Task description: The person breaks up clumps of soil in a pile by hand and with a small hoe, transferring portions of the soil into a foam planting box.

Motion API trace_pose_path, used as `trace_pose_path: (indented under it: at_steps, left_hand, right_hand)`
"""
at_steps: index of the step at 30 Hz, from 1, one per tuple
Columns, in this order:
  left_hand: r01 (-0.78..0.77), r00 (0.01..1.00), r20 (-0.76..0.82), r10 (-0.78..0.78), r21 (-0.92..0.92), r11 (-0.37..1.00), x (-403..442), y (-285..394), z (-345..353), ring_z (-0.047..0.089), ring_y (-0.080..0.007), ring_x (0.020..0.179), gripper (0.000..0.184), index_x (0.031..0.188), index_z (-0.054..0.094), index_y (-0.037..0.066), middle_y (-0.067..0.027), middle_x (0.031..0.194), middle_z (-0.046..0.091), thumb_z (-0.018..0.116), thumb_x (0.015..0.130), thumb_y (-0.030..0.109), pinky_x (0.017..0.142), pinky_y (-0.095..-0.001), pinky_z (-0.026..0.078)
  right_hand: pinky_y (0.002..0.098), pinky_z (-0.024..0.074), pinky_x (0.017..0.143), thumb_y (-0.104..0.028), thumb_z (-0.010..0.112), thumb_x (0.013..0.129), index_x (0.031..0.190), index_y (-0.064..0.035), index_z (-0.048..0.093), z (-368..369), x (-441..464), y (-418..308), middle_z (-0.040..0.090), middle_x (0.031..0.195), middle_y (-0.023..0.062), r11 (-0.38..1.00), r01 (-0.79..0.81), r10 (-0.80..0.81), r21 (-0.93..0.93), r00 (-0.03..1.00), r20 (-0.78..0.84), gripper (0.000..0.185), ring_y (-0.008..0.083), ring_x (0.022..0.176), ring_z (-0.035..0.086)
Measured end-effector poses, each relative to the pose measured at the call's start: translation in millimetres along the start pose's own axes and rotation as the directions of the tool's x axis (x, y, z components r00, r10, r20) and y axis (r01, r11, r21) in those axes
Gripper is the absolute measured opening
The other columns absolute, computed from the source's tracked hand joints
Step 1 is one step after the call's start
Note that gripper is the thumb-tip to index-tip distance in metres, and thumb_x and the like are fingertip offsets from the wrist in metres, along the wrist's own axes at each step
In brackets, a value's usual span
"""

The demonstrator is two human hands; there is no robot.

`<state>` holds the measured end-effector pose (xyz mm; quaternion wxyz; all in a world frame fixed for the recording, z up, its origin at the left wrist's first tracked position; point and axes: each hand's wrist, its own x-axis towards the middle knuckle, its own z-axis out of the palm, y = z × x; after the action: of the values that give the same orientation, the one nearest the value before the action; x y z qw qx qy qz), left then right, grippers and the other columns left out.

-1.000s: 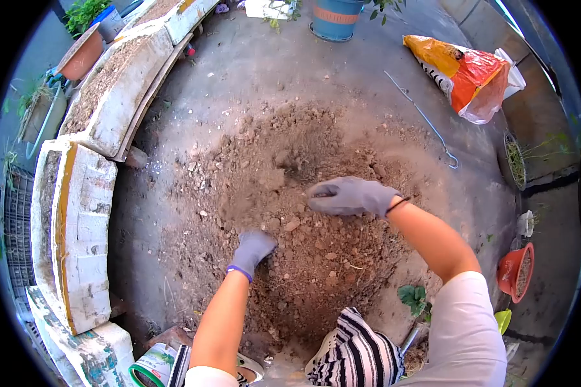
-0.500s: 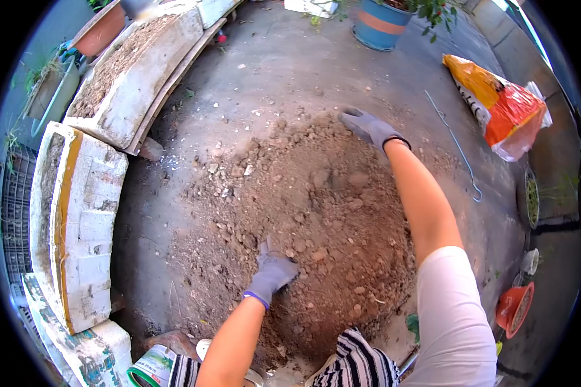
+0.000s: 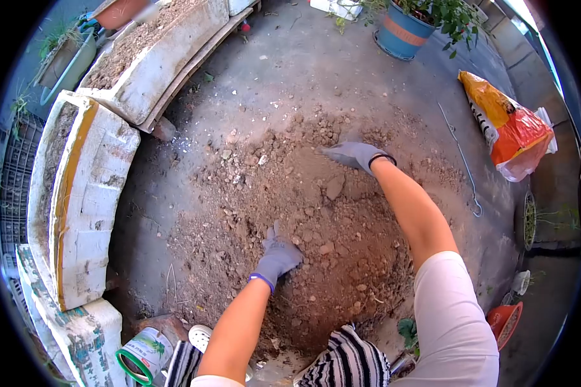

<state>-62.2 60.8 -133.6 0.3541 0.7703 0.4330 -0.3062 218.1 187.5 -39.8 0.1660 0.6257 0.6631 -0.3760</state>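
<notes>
A broad heap of brown, crumbly soil (image 3: 348, 238) with lumps and small pale bits lies on the grey floor. My left hand (image 3: 279, 257), in a grey glove with a purple cuff, presses into its near-left part. The thumb sticks out, while the other fingertips are partly hidden by soil. Across the heap's far side my right hand (image 3: 356, 155), also gloved in grey, lies low with its fingers stretched to the left and touching the dirt. Neither hand grips anything that I can see.
White foam boxes (image 3: 97, 200) with soil line the left side. A striped cloth (image 3: 345, 361) and a tin can (image 3: 147, 351) are near my feet. On the right lie an orange bag (image 3: 510, 126) and a hooked wire (image 3: 461, 158). A blue pot (image 3: 403, 32) stands at the back.
My right hand has moved from the heap's far edge inward, toward me and slightly left, dragging over the soil. My left hand stays at nearly the same spot. The view has shifted slightly.
</notes>
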Motion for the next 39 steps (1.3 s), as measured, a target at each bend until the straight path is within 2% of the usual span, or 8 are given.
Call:
trace_pose_path:
  at_steps: [6,14,17,22,24,32,34,39]
  left_hand:
    - [-0.029,0.999,0.029,0.023,0.247,0.969,-15,12,-14,0.013,-0.0442,0.145,0.074,0.147,0.034,0.004,-0.0243,0.155,0.022,0.055,0.084,0.035,0.116,-0.0518,0.019]
    - [0.056,0.997,-0.037,-0.068,-0.26,0.964,-113,37,-48,0.038,-0.0382,0.135,0.063,0.138,0.047,0.004,-0.0263,0.145,0.04,0.057,0.079,0.025,0.115,-0.0398,0.026]
    - [-0.344,0.865,-0.47,0.176,-0.302,0.889,-115,24,-34,0.035,-0.0357,0.137,0.07,0.145,0.035,0.01,-0.0206,0.147,0.039,0.056,0.08,0.024,0.116,-0.0419,0.025]
    - [-0.42,0.693,-0.675,0.253,-0.093,0.903,-83,62,-23,0.031,-0.0375,0.138,0.073,0.146,0.036,0.017,-0.013,0.149,0.036,0.059,0.077,0.024,0.114,-0.0485,0.026]
    - [-0.428,0.682,-0.66,0.314,-0.013,0.904,-85,72,-16,0.032,-0.0387,0.137,0.073,0.146,0.036,0.02,-0.0112,0.15,0.036,0.06,0.077,0.023,0.113,-0.0502,0.027]
    - [-0.469,0.665,-0.684,0.299,-0.07,0.88,-119,70,7,0.041,-0.0413,0.126,0.063,0.143,0.041,0.022,-0.0199,0.14,0.043,0.064,0.084,0.03,0.107,-0.0464,0.035]
    - [-0.425,0.633,-0.737,0.238,-0.073,0.902,-115,74,12,0.047,-0.0402,0.117,0.062,0.141,0.043,0.02,-0.02,0.131,0.048,0.065,0.084,0.028,0.101,-0.0468,0.038]
    - [-0.425,0.597,-0.776,0.203,-0.091,0.901,-107,80,17,0.05,-0.0384,0.108,0.059,0.139,0.045,0.02,-0.0188,0.12,0.052,0.067,0.084,0.022,0.095,-0.0473,0.041]
  right_hand:
    - [0.0434,0.0283,0.115,-0.07,0.038,0.089,0.15,-0.0253,0.031,28,-82,-69,0.032,0.155,0.0082,0.993,-0.105,0.102,0.056,0.993,0.051,0.076,0.0322,0.141,0.031]
    - [0.042,0.0299,0.114,-0.064,0.049,0.088,0.141,-0.0269,0.046,77,-183,-60,0.044,0.147,0.0088,0.939,0.097,-0.068,0.33,0.993,-0.098,0.065,0.0295,0.137,0.038]
    - [0.0433,0.0245,0.117,-0.053,0.056,0.089,0.139,-0.03,0.047,100,-201,-20,0.039,0.15,0.0073,0.966,0.05,-0.003,0.252,0.983,-0.185,0.056,0.0286,0.141,0.033]
    - [0.0451,0.0298,0.112,-0.039,0.063,0.085,0.127,-0.0183,0.056,135,-204,-71,0.053,0.133,0.0091,0.961,0.275,-0.204,0.03,0.781,-0.59,0.047,0.0288,0.132,0.042]
    - [0.0455,0.0381,0.104,-0.032,0.066,0.081,0.121,-0.0146,0.059,175,-192,-80,0.058,0.118,0.0091,0.958,0.156,-0.288,-0.242,0.529,-0.799,0.044,0.0293,0.121,0.05]
    - [0.0416,0.048,0.079,-0.012,0.065,0.079,0.117,-0.0135,0.059,199,-216,-71,0.057,0.101,0.0096,0.97,0.234,-0.182,-0.062,0.536,-0.825,0.039,0.0313,0.094,0.056]
    - [0.0411,0.0496,0.071,-0.012,0.066,0.079,0.123,-0.0137,0.056,198,-208,-66,0.057,0.097,0.0119,0.957,0.273,-0.198,-0.1,0.361,-0.911,0.045,0.032,0.087,0.058]
    - [0.0437,0.0492,0.065,-0.017,0.063,0.085,0.092,-0.0113,0.051,181,-202,-61,0.055,0.081,0.0116,0.949,0.287,-0.043,0.134,0.537,-0.843,0.016,0.0356,0.078,0.059]
